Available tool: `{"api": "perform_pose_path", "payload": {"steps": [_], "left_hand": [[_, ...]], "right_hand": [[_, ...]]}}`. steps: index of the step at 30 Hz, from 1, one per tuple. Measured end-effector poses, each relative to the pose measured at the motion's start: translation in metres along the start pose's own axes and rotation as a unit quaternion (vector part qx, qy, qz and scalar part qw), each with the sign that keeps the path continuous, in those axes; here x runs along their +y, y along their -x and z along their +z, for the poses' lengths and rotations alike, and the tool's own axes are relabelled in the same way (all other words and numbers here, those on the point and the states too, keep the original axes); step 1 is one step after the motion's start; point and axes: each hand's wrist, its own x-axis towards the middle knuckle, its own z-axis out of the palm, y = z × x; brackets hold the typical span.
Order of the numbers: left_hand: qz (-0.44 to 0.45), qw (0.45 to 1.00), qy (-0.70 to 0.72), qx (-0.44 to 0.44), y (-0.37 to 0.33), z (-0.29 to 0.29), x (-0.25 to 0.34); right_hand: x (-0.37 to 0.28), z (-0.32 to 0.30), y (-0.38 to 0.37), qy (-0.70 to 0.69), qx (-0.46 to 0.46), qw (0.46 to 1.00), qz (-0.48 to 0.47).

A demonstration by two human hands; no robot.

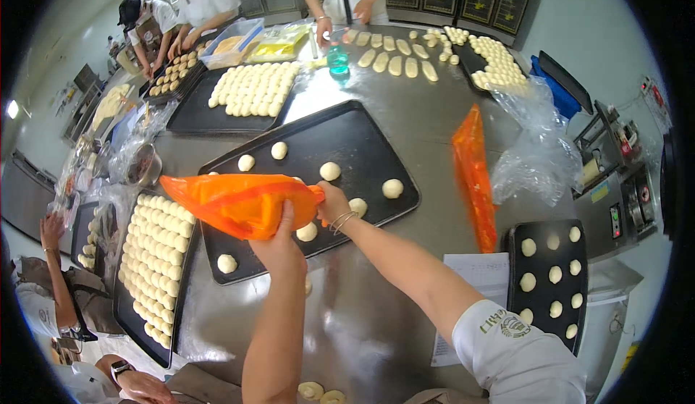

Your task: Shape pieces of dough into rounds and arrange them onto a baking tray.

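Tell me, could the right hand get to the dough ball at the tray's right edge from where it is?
Probably yes: the right hand grips the orange piping bag over the black tray, and only bare tray lies between it and that dough ball.

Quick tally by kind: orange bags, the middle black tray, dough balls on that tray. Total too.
orange piping bags: 2 (one gripped in both hands, one lying to the right)
middle black tray: 1
dough balls in plain view on that tray: 7 (the held bag may hide more)
Total: 10
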Motion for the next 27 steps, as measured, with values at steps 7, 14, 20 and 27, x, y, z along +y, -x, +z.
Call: {"api": "perform_pose_path", "payload": {"steps": [7, 14, 20, 27], "left_hand": [[-0.041, 0.998, 0.005, 0.052, -0.021, -0.024, -0.031], [-0.043, 0.995, -0.072, 0.055, -0.017, -0.029, -0.028], [-0.044, 0.998, -0.001, 0.046, 0.020, -0.022, 0.013], [-0.211, 0.974, 0.054, -0.067, 0.075, -0.007, 0.049]], "right_hand": [[0.028, 0.011, -0.026, 0.091, -0.048, 0.994, 0.027], [0.044, 0.012, -0.033, 0.360, -0.061, 0.918, -0.157], [-0.035, -0.047, 0.004, 0.323, -0.105, 0.903, -0.264], [-0.060, -0.123, 0.212, -0.009, -0.243, 0.956, 0.162]]}}
